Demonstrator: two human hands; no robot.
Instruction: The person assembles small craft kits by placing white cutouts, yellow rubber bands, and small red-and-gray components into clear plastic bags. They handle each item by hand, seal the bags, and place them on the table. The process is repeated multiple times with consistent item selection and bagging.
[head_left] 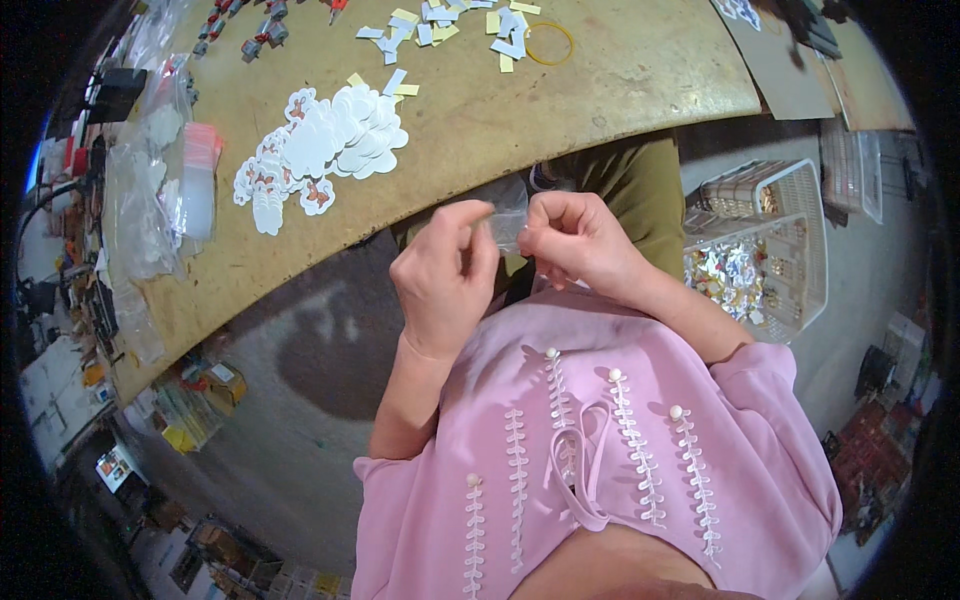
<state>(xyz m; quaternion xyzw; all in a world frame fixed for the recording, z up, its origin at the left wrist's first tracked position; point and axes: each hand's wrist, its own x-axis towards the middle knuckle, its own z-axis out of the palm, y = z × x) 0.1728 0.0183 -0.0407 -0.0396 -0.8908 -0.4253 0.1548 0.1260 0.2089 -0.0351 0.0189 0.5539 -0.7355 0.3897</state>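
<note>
Over my lap, just off the table's front edge, a small clear plastic bag (509, 230) spans the gap between my hands. My left hand (445, 275) is closed with curled fingers, thumb and forefinger at the bag's left side. With its fingertips pinched together, my right hand (583, 243) grips the other side. Whether anything lies inside the bag cannot be made out. On the table to the left is a spread pile of white die-cut cards (325, 140), some showing a brown printed figure.
Small white and yellow paper slips (440, 25) lie scattered on the table (620, 90) beside a yellow rubber band (550, 44). Small red and grey parts (265, 38) sit at the far left, plastic bags (150, 190) along the left side. A white basket (812, 250) with shiny pieces stands at right.
</note>
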